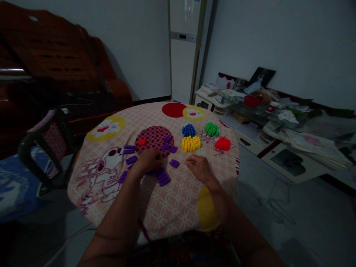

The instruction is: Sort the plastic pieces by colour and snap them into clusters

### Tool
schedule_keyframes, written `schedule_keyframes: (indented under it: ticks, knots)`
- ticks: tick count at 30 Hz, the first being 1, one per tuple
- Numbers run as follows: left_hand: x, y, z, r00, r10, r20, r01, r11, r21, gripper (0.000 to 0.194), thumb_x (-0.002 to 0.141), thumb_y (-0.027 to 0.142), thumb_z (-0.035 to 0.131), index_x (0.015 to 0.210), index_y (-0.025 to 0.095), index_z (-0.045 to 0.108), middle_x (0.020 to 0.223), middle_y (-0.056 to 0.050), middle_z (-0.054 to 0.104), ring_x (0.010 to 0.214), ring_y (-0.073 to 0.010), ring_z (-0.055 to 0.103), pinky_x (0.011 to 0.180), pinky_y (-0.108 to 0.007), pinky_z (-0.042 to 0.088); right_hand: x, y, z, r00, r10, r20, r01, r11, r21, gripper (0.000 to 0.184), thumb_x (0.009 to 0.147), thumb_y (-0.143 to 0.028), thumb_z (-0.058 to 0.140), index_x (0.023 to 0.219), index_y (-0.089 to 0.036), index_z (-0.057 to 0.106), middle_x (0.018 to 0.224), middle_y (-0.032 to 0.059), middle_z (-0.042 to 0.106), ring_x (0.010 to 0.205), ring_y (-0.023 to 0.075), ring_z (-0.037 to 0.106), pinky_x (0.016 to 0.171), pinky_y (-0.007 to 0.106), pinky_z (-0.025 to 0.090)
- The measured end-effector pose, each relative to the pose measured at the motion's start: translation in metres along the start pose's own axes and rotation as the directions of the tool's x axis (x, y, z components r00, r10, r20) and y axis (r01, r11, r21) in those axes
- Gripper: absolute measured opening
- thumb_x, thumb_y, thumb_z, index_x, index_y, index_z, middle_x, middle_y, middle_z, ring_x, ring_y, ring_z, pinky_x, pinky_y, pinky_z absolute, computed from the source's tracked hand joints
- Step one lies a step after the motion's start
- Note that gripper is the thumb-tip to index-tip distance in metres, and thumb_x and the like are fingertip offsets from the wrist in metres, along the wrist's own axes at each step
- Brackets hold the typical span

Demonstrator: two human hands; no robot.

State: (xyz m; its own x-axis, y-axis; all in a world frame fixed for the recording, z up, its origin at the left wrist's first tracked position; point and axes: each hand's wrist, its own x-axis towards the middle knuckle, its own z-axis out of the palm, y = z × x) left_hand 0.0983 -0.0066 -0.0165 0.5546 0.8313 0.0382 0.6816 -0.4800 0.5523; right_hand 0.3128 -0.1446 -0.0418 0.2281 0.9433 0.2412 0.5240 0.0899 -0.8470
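My left hand (pixel 150 160) is over the near side of the purple pieces, its fingers curled downward; whatever they hold is hidden. Just in front of it lies a cluster of purple plastic pieces (pixel 163 177), with a bit of red beside them. My right hand (pixel 199 167) hovers to the right with thumb and fingertips drawn together, and anything between them is too small to make out. A loose purple piece (pixel 174 163) lies between my hands. More purple pieces (pixel 131 160) are scattered to the left, and a small red block (pixel 142 142) sits beyond my left hand.
Farther right on the round tablecloth (pixel 178 207) stand bunches of yellow (pixel 191 144), blue (pixel 188 129), green (pixel 211 129) and red (pixel 223 143) pieces. A chair (pixel 41 155) is at the left; a cluttered cabinet (pixel 250 137) stands at the right.
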Motion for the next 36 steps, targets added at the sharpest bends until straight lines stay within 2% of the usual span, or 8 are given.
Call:
schedule_keyframes:
  ticks: [3, 6, 8, 17, 22, 29, 32, 36]
  knots:
    - [0.002, 0.017, 0.010, 0.996, 0.037, -0.079, -0.061, 0.944, -0.325, 0.012, 0.066, 0.029, 0.071, 0.067, 0.018, 0.066, 0.062, -0.001, 0.065, 0.059, -0.0147, 0.057, 0.055, -0.023, 0.037, -0.002, -0.003, 0.006, 0.999, 0.021, 0.047, -0.026, 0.994, 0.105, 0.013, 0.080, -0.031, 0.067, 0.084, -0.021, 0.074, 0.072, 0.0003, 0.071, 0.067, 0.0154, 0.065, 0.063, 0.025, 0.048]
    - [0.003, 0.034, 0.025, 0.994, 0.064, -0.087, -0.105, 0.753, -0.650, 0.028, 0.069, 0.039, 0.073, 0.083, 0.015, 0.068, 0.070, -0.002, 0.068, 0.062, -0.0145, 0.060, 0.059, -0.025, 0.046, -0.003, -0.004, 0.011, 0.993, 0.069, 0.095, -0.090, 0.968, 0.235, 0.022, 0.080, -0.036, 0.068, 0.092, -0.019, 0.075, 0.073, 0.0003, 0.070, 0.062, 0.0139, 0.063, 0.057, 0.024, 0.048]
    - [0.003, 0.042, 0.033, 0.995, 0.076, -0.064, -0.098, 0.656, -0.748, 0.035, 0.069, 0.041, 0.075, 0.090, 0.013, 0.068, 0.073, -0.003, 0.069, 0.064, -0.0147, 0.062, 0.062, -0.026, 0.049, -0.003, -0.003, 0.012, 0.992, 0.095, 0.085, -0.116, 0.948, 0.297, 0.024, 0.080, -0.038, 0.067, 0.090, -0.018, 0.075, 0.073, 0.0007, 0.070, 0.060, 0.0134, 0.064, 0.054, 0.023, 0.048]
    - [0.000, 0.048, 0.048, 0.991, 0.129, 0.031, -0.043, 0.534, -0.844, 0.036, 0.067, 0.039, 0.081, 0.087, 0.013, 0.065, 0.077, -0.003, 0.070, 0.069, -0.0143, 0.065, 0.067, -0.026, 0.053, 0.000, 0.005, 0.009, 0.969, 0.246, 0.008, -0.224, 0.868, 0.444, 0.030, 0.071, -0.043, 0.074, 0.086, -0.017, 0.075, 0.073, 0.0022, 0.070, 0.063, 0.0158, 0.067, 0.052, 0.024, 0.054]
    - [0.003, 0.044, 0.044, 0.995, 0.088, -0.041, -0.083, 0.547, -0.833, 0.037, 0.067, 0.038, 0.082, 0.088, 0.014, 0.065, 0.077, -0.002, 0.069, 0.068, -0.0141, 0.065, 0.065, -0.026, 0.053, 0.001, 0.010, 0.011, 0.960, 0.277, 0.035, -0.255, 0.822, 0.509, 0.034, 0.067, -0.043, 0.077, 0.088, -0.017, 0.074, 0.073, 0.0026, 0.071, 0.058, 0.0148, 0.065, 0.049, 0.025, 0.053]
    - [0.001, 0.040, 0.034, 0.999, 0.027, -0.024, -0.034, 0.501, -0.865, 0.040, 0.065, 0.040, 0.084, 0.088, 0.014, 0.064, 0.080, -0.003, 0.071, 0.070, -0.0149, 0.066, 0.067, -0.027, 0.053, 0.002, 0.010, 0.010, 0.988, 0.154, -0.025, -0.132, 0.909, 0.396, 0.028, 0.074, -0.044, 0.072, 0.088, -0.019, 0.075, 0.080, 0.0028, 0.073, 0.074, 0.0185, 0.069, 0.067, 0.029, 0.054]
    - [0.000, 0.046, 0.044, 0.997, 0.072, 0.016, -0.022, 0.491, -0.871, 0.040, 0.064, 0.040, 0.084, 0.085, 0.014, 0.063, 0.076, -0.001, 0.068, 0.067, -0.0131, 0.064, 0.065, -0.025, 0.052, 0.002, 0.008, 0.010, 0.991, 0.129, -0.046, -0.101, 0.917, 0.386, 0.027, 0.078, -0.043, 0.068, 0.085, -0.018, 0.076, 0.076, 0.0021, 0.072, 0.070, 0.0167, 0.066, 0.064, 0.027, 0.052]
    - [0.001, 0.051, 0.058, 0.989, 0.144, 0.023, -0.055, 0.518, -0.853, 0.040, 0.065, 0.042, 0.083, 0.084, 0.014, 0.063, 0.075, 0.000, 0.066, 0.067, -0.0124, 0.062, 0.065, -0.025, 0.050, 0.000, 0.006, 0.004, 0.974, 0.219, -0.065, -0.172, 0.889, 0.424, 0.030, 0.076, -0.046, 0.068, 0.084, -0.017, 0.074, 0.064, 0.0010, 0.068, 0.055, 0.0136, 0.060, 0.053, 0.024, 0.048]
